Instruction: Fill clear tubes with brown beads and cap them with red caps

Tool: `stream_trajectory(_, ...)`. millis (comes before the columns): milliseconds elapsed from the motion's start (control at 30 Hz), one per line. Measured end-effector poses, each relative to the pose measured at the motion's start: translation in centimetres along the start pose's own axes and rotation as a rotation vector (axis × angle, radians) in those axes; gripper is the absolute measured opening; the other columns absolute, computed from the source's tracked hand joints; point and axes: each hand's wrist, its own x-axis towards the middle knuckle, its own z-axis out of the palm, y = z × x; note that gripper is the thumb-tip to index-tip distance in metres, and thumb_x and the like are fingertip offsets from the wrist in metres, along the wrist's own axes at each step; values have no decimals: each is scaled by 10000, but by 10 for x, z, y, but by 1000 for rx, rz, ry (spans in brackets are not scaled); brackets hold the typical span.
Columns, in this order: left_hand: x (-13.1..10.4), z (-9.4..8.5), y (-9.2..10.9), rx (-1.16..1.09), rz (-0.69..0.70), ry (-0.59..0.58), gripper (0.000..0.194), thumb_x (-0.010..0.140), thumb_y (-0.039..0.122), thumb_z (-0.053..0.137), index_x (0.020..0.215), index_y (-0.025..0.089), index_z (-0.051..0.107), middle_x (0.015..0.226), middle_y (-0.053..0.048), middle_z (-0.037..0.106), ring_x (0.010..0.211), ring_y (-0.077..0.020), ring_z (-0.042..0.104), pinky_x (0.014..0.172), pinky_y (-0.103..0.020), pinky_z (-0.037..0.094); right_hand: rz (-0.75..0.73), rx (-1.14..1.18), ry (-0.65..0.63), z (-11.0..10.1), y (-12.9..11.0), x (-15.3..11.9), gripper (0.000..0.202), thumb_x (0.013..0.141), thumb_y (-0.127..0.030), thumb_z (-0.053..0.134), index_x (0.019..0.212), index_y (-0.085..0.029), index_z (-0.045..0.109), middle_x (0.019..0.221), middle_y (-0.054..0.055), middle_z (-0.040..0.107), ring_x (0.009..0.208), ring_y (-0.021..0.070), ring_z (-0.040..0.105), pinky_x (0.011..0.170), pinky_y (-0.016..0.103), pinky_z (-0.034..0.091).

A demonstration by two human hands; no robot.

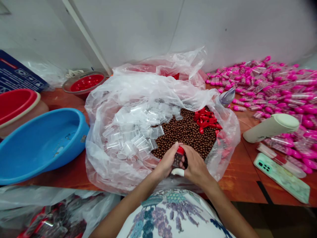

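Note:
Both hands meet at the near edge of a large clear plastic bag [99,165]. Between them is a small clear tube [177,160] with a red cap and brown balls inside. My left hand [168,161] grips it from the left. My right hand [195,163] closes round it from the right, with a white wrap on one finger. Just beyond the hands lie many brown balls [183,132]. Empty clear tubes [138,132] are heaped on the bag's left side, and red caps [205,119] lie at the right of the balls.
On the left stand a blue basin [44,145], red basin [15,104] and bowl of red pieces [86,82]. Pink-capped filled tubes [277,86], a pale bottle [271,127] and a phone [282,177] lie right. A bag of red-capped tubes [56,218] is lower left.

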Motion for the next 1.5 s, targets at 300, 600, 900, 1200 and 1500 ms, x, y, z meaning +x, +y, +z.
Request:
stream_trajectory(300,-8,5,-3,42,76,-9,534,804,455,417,1262,180,439,507,47,504,369,-83,427,391,-192,323,-114,-109,78,5,4,-3,653,685,-404,620,1250,-167,393,1211,158,526,1095,285,509,873,419,419)
stream_trajectory(600,-9,-4,-12,-30,116,86,485,828,465,385,1202,173,486,578,14,562,468,-106,496,453,-203,389,-69,-54,-29,4,-5,-3,715,693,-318,610,1325,-172,308,1263,138,485,1156,275,452,934,440,381)
stream_trajectory(900,-11,-10,-14,95,100,88,488,802,455,481,1218,202,506,681,-10,606,532,-119,512,499,-221,398,-129,-93,-28,9,-2,-2,627,703,-359,597,1257,-147,395,1148,153,554,1058,289,508,878,442,413)
stream_trajectory(1200,-17,-7,-12,-32,45,54,446,827,403,424,1208,187,508,613,0,560,510,-115,496,486,-215,378,-202,-67,18,14,7,-2,576,678,-350,593,1201,-163,440,1056,130,590,981,278,543,823,424,432)
stream_trajectory(1500,-27,1,3,27,92,-75,706,759,302,624,1378,240,289,825,-42,606,717,-151,589,664,-277,463,-37,50,118,5,6,-2,768,663,-388,655,1309,-171,300,1198,135,481,1118,279,459,929,440,403)
